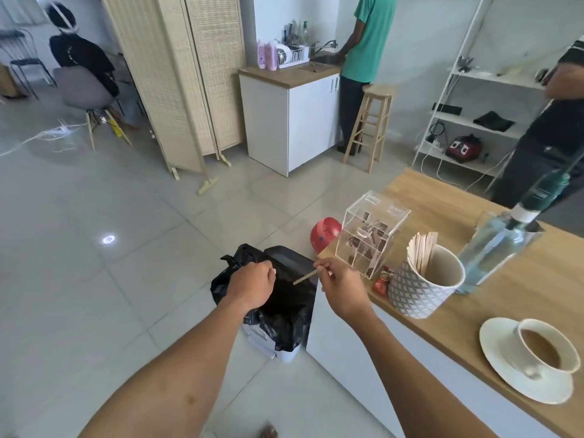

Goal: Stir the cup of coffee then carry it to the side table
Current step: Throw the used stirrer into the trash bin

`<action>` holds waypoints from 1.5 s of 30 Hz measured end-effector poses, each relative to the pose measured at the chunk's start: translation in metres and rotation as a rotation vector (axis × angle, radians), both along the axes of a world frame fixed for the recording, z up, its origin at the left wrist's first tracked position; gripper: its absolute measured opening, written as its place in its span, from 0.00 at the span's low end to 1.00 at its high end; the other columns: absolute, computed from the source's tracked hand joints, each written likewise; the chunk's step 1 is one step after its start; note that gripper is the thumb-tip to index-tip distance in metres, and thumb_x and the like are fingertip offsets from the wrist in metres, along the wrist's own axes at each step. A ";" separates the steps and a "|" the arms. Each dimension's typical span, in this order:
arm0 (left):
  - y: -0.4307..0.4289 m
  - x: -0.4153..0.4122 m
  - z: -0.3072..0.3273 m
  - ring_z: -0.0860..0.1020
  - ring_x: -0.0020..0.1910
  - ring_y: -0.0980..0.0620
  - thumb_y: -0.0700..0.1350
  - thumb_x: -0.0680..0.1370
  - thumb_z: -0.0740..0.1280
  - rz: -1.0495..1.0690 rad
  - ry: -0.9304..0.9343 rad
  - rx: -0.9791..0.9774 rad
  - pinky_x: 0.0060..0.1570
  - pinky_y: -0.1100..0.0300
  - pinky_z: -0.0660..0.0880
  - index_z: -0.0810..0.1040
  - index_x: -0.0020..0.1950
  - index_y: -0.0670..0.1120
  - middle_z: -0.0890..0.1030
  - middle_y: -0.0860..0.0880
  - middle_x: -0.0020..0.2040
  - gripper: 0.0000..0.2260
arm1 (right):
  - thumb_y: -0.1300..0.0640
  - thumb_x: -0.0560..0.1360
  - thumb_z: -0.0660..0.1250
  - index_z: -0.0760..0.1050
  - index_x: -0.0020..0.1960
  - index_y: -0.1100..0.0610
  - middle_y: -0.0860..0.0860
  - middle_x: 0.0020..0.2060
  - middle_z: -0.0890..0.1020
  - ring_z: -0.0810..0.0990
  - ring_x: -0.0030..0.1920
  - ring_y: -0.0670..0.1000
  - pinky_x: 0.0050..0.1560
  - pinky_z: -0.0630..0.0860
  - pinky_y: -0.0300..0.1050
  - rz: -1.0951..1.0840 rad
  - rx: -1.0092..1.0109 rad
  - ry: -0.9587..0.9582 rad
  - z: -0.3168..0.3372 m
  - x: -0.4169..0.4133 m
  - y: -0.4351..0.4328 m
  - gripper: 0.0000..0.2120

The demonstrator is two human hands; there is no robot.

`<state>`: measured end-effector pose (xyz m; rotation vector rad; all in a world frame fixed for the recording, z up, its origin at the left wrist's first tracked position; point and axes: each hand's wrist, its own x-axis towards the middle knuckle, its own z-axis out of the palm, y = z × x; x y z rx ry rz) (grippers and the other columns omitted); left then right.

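Observation:
A white cup of milky coffee (546, 346) stands on a white saucer (502, 368) at the near right of the wooden counter (442, 203). My right hand (341, 287) pinches a thin wooden stir stick (305, 277) over the open trash bin (284, 308), which is lined with a black bag. My left hand (252, 284) grips the edge of that black bag, to the left of the stick. Both hands are well left of the cup.
A patterned holder with several wooden sticks (423, 279), a clear acrylic box (371, 233), a glass bottle (496, 245) and a small red fan (324, 238) crowd the counter's left end. One person stands at the far sink (328, 60), another at the right edge. Tiled floor spreads to the left.

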<state>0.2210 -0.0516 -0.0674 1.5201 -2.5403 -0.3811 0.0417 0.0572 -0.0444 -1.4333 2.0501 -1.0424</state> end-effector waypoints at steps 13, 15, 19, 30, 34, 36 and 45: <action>-0.122 0.025 -0.061 0.80 0.46 0.45 0.50 0.84 0.52 0.019 -0.062 0.156 0.38 0.57 0.68 0.77 0.55 0.47 0.82 0.46 0.46 0.15 | 0.54 0.80 0.61 0.79 0.55 0.52 0.44 0.49 0.80 0.77 0.47 0.44 0.49 0.75 0.39 0.033 0.150 0.052 -0.057 0.016 -0.140 0.09; -0.135 0.025 -0.069 0.80 0.47 0.44 0.50 0.84 0.52 0.017 -0.069 0.178 0.38 0.56 0.68 0.77 0.55 0.47 0.82 0.46 0.47 0.15 | 0.54 0.80 0.61 0.78 0.55 0.51 0.42 0.49 0.80 0.78 0.48 0.44 0.50 0.77 0.41 0.028 0.171 0.064 -0.065 0.016 -0.157 0.08; -0.156 0.026 -0.083 0.80 0.47 0.45 0.50 0.84 0.52 -0.002 -0.080 0.219 0.39 0.56 0.68 0.77 0.54 0.48 0.82 0.46 0.46 0.15 | 0.54 0.80 0.61 0.78 0.55 0.51 0.41 0.47 0.78 0.78 0.46 0.44 0.48 0.77 0.40 0.024 0.205 0.076 -0.080 0.015 -0.182 0.08; -0.181 0.027 -0.103 0.74 0.38 0.49 0.48 0.84 0.51 -0.011 -0.085 0.275 0.38 0.57 0.67 0.75 0.56 0.46 0.80 0.47 0.43 0.14 | 0.49 0.80 0.59 0.64 0.68 0.47 0.41 0.45 0.77 0.79 0.42 0.45 0.48 0.81 0.48 0.006 0.460 0.007 -0.109 0.017 -0.212 0.17; -0.187 0.032 -0.108 0.78 0.43 0.48 0.49 0.84 0.51 0.003 -0.083 0.296 0.39 0.57 0.68 0.76 0.57 0.47 0.82 0.46 0.47 0.15 | 0.49 0.81 0.57 0.68 0.66 0.48 0.46 0.49 0.78 0.78 0.41 0.45 0.47 0.80 0.46 -0.052 0.475 -0.013 -0.110 0.013 -0.216 0.14; -0.187 0.032 -0.108 0.80 0.46 0.46 0.49 0.84 0.51 0.004 -0.092 0.299 0.40 0.57 0.69 0.76 0.57 0.47 0.83 0.46 0.48 0.15 | 0.49 0.81 0.56 0.71 0.61 0.49 0.47 0.48 0.78 0.77 0.42 0.46 0.46 0.78 0.45 -0.058 0.473 -0.020 -0.108 0.011 -0.216 0.11; -0.181 0.026 -0.092 0.78 0.43 0.46 0.50 0.84 0.52 -0.007 -0.057 0.276 0.40 0.56 0.69 0.75 0.55 0.46 0.80 0.48 0.42 0.14 | 0.46 0.81 0.55 0.75 0.49 0.49 0.48 0.42 0.81 0.80 0.42 0.47 0.51 0.80 0.50 -0.095 0.435 -0.082 -0.096 0.009 -0.215 0.12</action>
